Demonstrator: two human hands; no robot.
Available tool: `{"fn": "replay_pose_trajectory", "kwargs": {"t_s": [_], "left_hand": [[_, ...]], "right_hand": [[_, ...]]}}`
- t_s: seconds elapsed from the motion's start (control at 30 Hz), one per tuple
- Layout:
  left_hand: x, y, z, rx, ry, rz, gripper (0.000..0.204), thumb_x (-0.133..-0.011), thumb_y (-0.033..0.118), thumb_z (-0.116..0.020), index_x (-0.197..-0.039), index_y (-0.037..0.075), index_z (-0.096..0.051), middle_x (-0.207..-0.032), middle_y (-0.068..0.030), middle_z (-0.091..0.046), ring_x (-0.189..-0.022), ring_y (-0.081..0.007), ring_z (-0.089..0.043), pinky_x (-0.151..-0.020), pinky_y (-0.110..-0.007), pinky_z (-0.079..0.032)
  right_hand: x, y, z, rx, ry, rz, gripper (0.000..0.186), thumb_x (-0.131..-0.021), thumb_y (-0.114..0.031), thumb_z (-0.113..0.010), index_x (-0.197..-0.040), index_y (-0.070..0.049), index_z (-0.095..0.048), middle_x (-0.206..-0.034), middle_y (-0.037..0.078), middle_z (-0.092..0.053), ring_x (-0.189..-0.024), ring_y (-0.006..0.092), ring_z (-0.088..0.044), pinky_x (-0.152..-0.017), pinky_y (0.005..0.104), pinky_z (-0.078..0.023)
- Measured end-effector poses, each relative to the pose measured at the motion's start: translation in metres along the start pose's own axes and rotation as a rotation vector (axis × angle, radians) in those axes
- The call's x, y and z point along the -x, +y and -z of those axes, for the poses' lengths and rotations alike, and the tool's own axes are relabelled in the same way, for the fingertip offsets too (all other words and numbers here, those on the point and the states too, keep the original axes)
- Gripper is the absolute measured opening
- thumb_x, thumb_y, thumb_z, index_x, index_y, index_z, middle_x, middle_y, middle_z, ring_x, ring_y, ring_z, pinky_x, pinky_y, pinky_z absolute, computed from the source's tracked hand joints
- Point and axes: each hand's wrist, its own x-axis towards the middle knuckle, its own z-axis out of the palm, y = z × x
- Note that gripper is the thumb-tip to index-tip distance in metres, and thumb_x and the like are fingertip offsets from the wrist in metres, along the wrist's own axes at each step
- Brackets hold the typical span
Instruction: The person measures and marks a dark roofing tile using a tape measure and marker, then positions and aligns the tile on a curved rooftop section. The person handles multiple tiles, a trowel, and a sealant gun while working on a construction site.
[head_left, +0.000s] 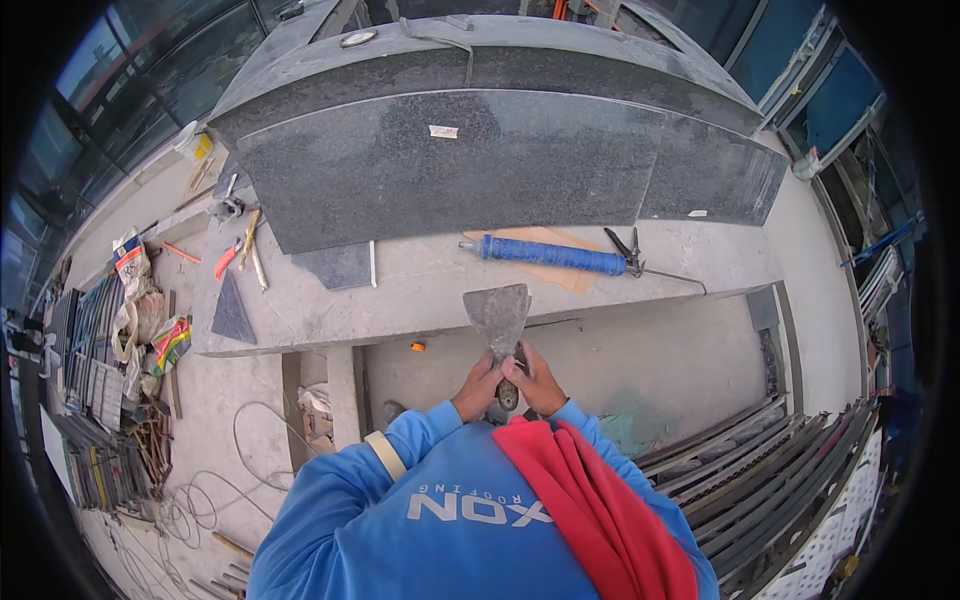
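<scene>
A wide, grey-smeared scraper (497,312) points away from me, its blade just in front of the ledge's near edge. My left hand (478,388) and my right hand (535,381) are both closed around its handle, thumbs near the base of the blade. The handle's lower end shows below my fingers. Past the blade, a blue caulking gun (552,255) lies on a brown sheet (575,276) on the concrete ledge (420,305). Behind it a long dark stone slab (440,180) stands along the ledge, with a small white label on its face.
Left on the ledge lie a triangular stone offcut (232,312), a red-handled tool (228,260) and wooden sticks (256,250). Bags (140,290) and a loose cable (245,430) are at the left. Metal lengths (760,470) are piled at the lower right. A small orange object (417,347) sits below the ledge.
</scene>
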Motion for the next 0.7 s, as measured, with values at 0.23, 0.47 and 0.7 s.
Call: {"fn": "replay_pose_trajectory", "kwargs": {"t_s": [0.23,0.47,0.7], "left_hand": [[-0.005,-0.012,0.026,-0.253,-0.173,-0.145,0.051,-0.104,0.039,-0.048,-0.134,-0.002,-0.056,-0.124,-0.0217,-0.063,-0.118,-0.0307,-0.059,-0.104,-0.038,-0.044],[0.152,-0.068,0.156,-0.915,0.361,0.302,0.047,-0.095,0.04,-0.061,-0.12,0.001,-0.069,-0.111,-0.0263,-0.068,-0.103,-0.0413,-0.066,-0.092,-0.047,-0.052],[0.317,-0.219,0.251,-0.569,0.913,0.649,0.042,-0.094,0.039,-0.061,-0.108,0.002,-0.073,-0.102,-0.0246,-0.071,-0.099,-0.0413,-0.068,-0.09,-0.046,-0.053]], "right_hand": [[-0.003,0.015,0.014,-0.017,-0.012,-0.414,0.027,-0.094,-0.022,-0.072,-0.108,-0.002,-0.061,-0.086,0.008,-0.066,-0.065,0.0141,-0.064,-0.051,0.0282,-0.05],[-0.055,0.081,-0.008,0.722,-0.497,-0.437,0.042,-0.078,-0.019,-0.077,-0.111,0.003,-0.063,-0.092,0.015,-0.07,-0.084,0.0253,-0.069,-0.078,0.0386,-0.054],[-0.208,0.082,-0.073,1.25,-0.779,-0.196,0.057,-0.073,-0.021,-0.077,-0.124,-0.002,-0.063,-0.111,0.023,-0.07,-0.106,0.0414,-0.066,-0.093,0.0456,-0.052]]}}
